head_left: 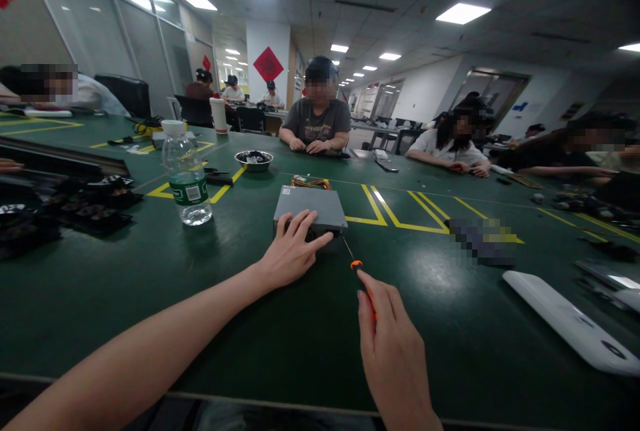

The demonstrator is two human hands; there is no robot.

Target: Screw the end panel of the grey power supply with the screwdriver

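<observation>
A grey metal computer power supply [313, 204] lies on the green table, with a bundle of coloured cables [311, 183] behind it. My left hand [293, 247] rests on its near side, fingers spread over the top edge and thumb along the front face. Closed around the orange and black handle of a screwdriver [356, 264] is my right hand [393, 331]. The screwdriver's thin shaft points up and left, its tip at the near right corner of the power supply. Whether the tip sits in a screw is too small to tell.
Left of the power supply stands a water bottle [187, 181]; a metal bowl [254, 161] of dark parts is beyond it. Black parts [85, 207] lie far left. A white panel [565, 321] lies at right. Across the table sits a person [317, 117].
</observation>
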